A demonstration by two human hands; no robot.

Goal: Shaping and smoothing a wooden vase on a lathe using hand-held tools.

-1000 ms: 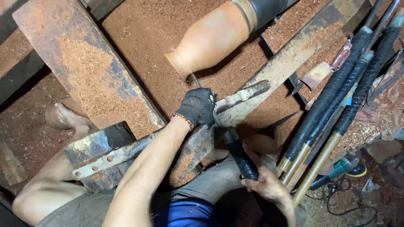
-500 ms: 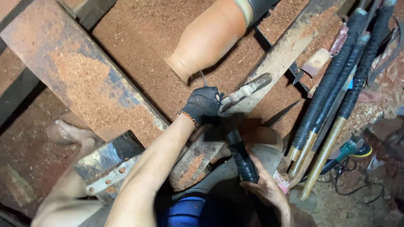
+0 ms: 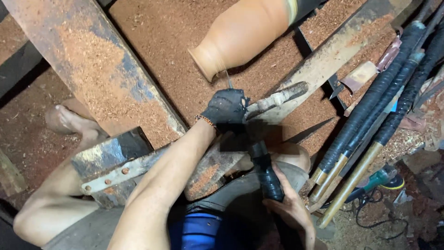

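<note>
A tan wooden vase shape [image 3: 245,34] is mounted on a lathe at the top centre, its flared mouth facing me. My left hand [image 3: 225,109], in a black glove, presses a long turning chisel down on a rusty tool rest [image 3: 273,101]. The chisel's thin steel tip [image 3: 228,79] touches the vase's rim. My right hand [image 3: 291,210], bare, grips the chisel's black taped handle [image 3: 266,173] near my lap.
Rusty steel lathe beams [image 3: 97,69] run diagonally, coated in reddish sawdust. Several long tools with black taped grips [image 3: 379,97] lie at the right. My bare foot [image 3: 74,122] rests at the left. A green power tool [image 3: 381,178] with a cord lies at the lower right.
The view has shifted slightly. Both hands keep their grip on the chisel, and its tip stays at the vase's rim.
</note>
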